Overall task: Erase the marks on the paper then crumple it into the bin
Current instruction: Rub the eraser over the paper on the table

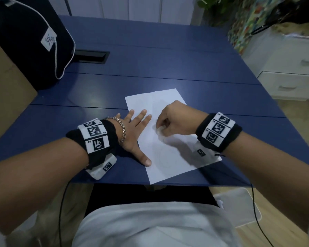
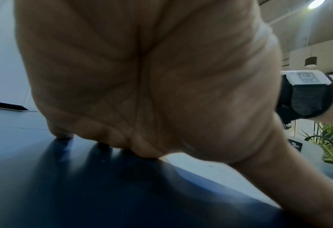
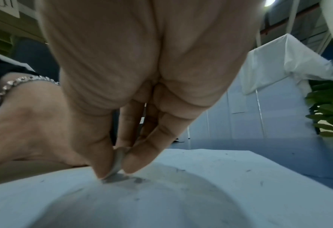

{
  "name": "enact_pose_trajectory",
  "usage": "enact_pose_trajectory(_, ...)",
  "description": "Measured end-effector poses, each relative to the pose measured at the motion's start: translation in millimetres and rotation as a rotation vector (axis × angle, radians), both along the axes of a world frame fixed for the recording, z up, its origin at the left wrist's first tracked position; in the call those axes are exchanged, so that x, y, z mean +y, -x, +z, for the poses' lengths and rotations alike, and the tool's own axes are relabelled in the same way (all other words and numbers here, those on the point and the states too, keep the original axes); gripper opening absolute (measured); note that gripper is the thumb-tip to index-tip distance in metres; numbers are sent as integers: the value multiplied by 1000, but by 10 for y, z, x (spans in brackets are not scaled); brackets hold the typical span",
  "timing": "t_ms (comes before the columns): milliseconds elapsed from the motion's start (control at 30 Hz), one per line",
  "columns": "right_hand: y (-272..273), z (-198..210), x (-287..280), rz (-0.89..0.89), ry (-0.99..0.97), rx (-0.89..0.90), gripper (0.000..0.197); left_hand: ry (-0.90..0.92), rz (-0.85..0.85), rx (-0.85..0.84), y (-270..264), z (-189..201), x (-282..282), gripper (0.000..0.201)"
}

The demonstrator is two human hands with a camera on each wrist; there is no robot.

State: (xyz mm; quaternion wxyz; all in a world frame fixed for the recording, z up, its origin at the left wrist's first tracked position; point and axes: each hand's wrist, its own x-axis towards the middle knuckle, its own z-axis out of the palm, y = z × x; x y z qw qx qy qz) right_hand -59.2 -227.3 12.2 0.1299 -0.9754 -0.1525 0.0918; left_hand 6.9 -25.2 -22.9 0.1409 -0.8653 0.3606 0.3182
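A white sheet of paper (image 1: 169,148) lies on the blue table (image 1: 150,61) near its front edge, with faint pencil marks and grey smudges (image 3: 136,179). My left hand (image 1: 134,132) lies flat with spread straight fingers on the sheet's left edge and presses it down; its palm (image 2: 142,77) fills the left wrist view. My right hand (image 1: 169,122) pinches a small greyish eraser (image 3: 117,163) between thumb and fingertips, and the eraser's tip touches the paper at mid-sheet. Eraser crumbs lie scattered on the sheet. No bin is identifiable.
A dark bag with a white cord and tag (image 1: 34,41) stands at the table's back left, beside a cardboard box (image 1: 5,82). A black cable slot (image 1: 91,57) is set in the tabletop. White drawers (image 1: 291,75) and a plant stand to the right.
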Motion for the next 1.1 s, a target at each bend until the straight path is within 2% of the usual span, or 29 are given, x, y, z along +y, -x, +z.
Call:
enact_pose_trajectory(100, 117, -64, 171, 27, -30, -61, 19, -7, -8, -11, -10, 24, -16, 170)
enact_pose_trajectory(233, 298, 28, 131, 67, 52, 69, 17, -16, 7, 2, -1, 44, -29, 170)
enact_pose_trajectory(367, 401, 227, -247, -91, 48, 33, 14, -9, -22, 7, -21, 48, -10, 170)
enact_pose_trajectory(433, 522, 291, -409, -166, -10, 22, 16, 49, -58, 0, -52, 76, 15, 169)
enact_pose_trajectory(567, 736, 256, -505, -195, -44, 13, 19, 239, -78, -79, -115, 162, 123, 159)
enact_pose_trajectory(667, 835, 157, -501, -218, -75, 1, 22, 323, -40, -4, -29, 217, 233, 146)
enact_pose_trajectory(733, 858, 114, -442, -191, -82, 18, 19, 300, -81, 39, 92, 193, 274, 139)
enact_pose_trajectory(833, 799, 78, -233, -111, -65, 42, 15, 233, -158, 7, 209, 91, 234, 137)
enact_pose_trajectory(967, 641, -17, 55, -21, -35, -12, 15, 196, -124, -1, 198, 16, 164, 137)
enact_pose_trajectory(1100, 572, -70, 152, -52, -1, -37, 11, 157, -113, -18, 200, -33, 143, 143)
